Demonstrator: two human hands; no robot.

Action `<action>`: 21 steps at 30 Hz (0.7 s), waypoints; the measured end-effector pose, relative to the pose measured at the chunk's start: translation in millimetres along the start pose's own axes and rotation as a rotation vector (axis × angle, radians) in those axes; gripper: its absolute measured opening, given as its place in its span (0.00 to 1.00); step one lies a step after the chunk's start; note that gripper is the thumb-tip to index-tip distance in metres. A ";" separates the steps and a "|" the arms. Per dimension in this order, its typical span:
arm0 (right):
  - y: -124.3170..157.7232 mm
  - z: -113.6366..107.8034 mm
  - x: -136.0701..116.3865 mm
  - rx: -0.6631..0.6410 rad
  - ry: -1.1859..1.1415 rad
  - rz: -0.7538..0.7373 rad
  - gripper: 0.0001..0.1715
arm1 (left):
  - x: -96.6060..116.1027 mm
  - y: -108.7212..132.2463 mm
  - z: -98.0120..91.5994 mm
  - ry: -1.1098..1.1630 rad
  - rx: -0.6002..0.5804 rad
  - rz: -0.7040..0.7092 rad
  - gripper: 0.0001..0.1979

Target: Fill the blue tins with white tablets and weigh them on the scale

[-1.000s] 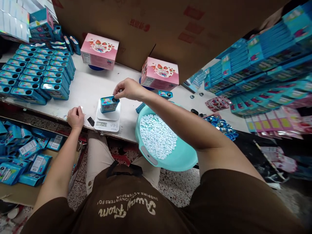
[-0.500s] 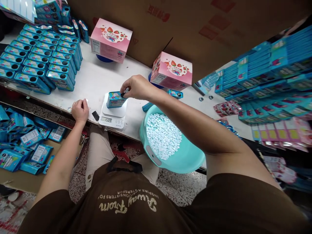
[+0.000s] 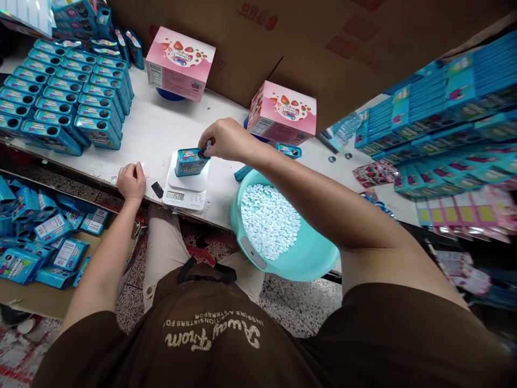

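Just under the right hand's (image 3: 224,139) fingers, pinching a white candy (image 3: 209,144), one tin (image 3: 189,164) stands on the scale (image 3: 193,187); filling looks unfinished, candies left in the tub (image 3: 313,261). Left hand (image 3: 131,182) curled, grip unclear.

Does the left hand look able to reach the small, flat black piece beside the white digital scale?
Probably yes: the left hand lies near the small, flat black piece on the white table, and nothing visible stands between them.
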State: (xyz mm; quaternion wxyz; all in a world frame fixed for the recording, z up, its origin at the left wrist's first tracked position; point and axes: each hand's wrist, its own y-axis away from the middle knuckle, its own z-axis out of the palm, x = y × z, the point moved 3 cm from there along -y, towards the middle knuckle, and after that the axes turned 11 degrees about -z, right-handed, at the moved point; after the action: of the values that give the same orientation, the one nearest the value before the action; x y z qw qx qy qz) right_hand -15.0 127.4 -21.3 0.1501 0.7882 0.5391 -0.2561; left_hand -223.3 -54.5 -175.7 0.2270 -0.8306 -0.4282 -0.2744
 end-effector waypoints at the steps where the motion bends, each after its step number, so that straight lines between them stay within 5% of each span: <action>1: -0.5 0.3 0.2 0.002 0.000 -0.001 0.11 | 0.3 0.1 -0.2 0.000 0.000 -0.001 0.15; 21: 1.1 -0.6 -11.9 -0.036 0.103 -0.003 0.09 | 2.9 0.2 -1.8 0.000 -0.003 -0.011 0.16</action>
State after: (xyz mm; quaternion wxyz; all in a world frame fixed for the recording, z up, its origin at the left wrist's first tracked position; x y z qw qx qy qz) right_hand -17.2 118.1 -14.1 0.1362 0.7967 0.5517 -0.2057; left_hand -222.2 -54.0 -172.4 0.2241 -0.8285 -0.4325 -0.2762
